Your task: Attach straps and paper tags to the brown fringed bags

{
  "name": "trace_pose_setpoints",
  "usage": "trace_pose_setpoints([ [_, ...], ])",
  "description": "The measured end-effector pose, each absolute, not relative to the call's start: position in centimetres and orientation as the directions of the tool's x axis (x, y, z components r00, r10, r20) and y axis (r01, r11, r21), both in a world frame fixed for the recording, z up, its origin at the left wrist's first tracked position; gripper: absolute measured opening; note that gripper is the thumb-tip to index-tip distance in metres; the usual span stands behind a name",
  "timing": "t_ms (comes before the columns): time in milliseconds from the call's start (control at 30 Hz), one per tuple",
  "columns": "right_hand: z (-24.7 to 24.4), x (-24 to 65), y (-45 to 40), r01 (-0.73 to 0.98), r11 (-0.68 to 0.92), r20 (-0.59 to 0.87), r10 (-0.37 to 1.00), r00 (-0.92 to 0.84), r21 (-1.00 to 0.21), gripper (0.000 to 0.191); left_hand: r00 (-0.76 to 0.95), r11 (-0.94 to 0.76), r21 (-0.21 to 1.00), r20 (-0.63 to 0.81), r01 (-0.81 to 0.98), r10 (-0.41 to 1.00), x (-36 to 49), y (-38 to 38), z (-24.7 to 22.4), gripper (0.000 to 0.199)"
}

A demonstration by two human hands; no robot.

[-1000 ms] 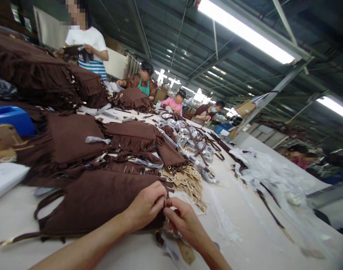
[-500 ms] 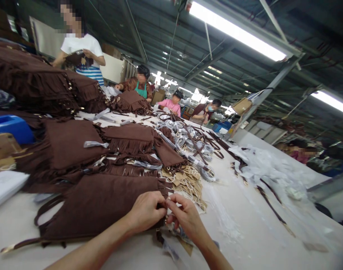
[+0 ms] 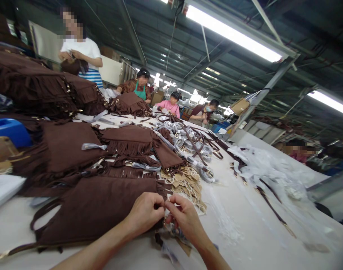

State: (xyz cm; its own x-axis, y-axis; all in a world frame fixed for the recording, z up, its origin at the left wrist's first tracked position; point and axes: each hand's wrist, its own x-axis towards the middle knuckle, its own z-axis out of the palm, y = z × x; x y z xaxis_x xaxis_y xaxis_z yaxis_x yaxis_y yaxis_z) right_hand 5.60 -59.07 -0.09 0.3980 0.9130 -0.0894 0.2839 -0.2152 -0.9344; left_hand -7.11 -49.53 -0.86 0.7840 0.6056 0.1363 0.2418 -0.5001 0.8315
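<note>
A dark brown fringed bag (image 3: pixel 101 204) lies flat on the table in front of me, its strap looped at the left end. At the bag's right edge my left hand (image 3: pixel 147 210) is closed in a pinch, its fingertips near some small metal hardware. My right hand (image 3: pixel 182 213) faces it, thumb and fingers also pinched, nearly touching the left. Whatever thin piece lies between the fingertips is too small to make out. Below the hands, a plastic-wrapped strap end (image 3: pixel 168 252) hangs by the bag's edge. Just beyond them lies a pile of brown paper tags (image 3: pixel 189 185) with white cords.
More fringed bags (image 3: pixel 71 144) are stacked to the left and behind. Plastic-wrapped straps (image 3: pixel 188 135) lie coiled mid-table, and crumpled clear plastic (image 3: pixel 272 174) lies to the right. A blue holder (image 3: pixel 11 132) stands at far left. Several co-workers (image 3: pixel 88 63) are around the table.
Both hands stay pinched together at the bag's right edge, with only slight finger movement. The view has shifted a little. The co-worker in white has drawn both hands together around a brown piece.
</note>
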Motion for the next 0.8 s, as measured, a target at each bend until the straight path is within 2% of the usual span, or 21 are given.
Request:
trace_pose_setpoints([
  [167, -0.64, 5.87, -58.84, 0.347, -0.169, -0.01, 0.909, 0.416, -0.923, 0.017, 0.794, -0.534, 0.809, 0.148, 0.246, 0.59, -7.14, -49.37, -0.75, 0.019],
  [333, -0.55, 6.16, -58.81, 0.446, -0.156, 0.023, 0.929, 0.37, -0.881, 0.014, 0.805, -0.583, 0.779, 0.184, 0.231, 0.564, -7.13, -49.28, -0.98, 0.02],
  [500, -0.56, 6.31, -58.8, 0.41, -0.159, -0.002, 0.934, 0.357, -0.898, 0.013, 0.812, -0.576, 0.788, 0.182, 0.218, 0.555, -7.16, -49.12, -1.13, 0.019],
  [633, -0.52, 6.42, -58.8, 0.394, -0.15, -0.008, 0.94, 0.34, -0.907, 0.013, 0.811, -0.522, 0.831, 0.165, 0.192, 0.561, -7.31, -48.94, -0.75, 0.018],
  [800, -0.1, 6.61, -59.66, 0.336, -0.179, -0.07, 0.947, 0.313, -0.924, 0.011, 0.77, -0.367, 0.917, 0.12, 0.156, 0.626, -7.32, -48.5, -0.43, 0.017],
])
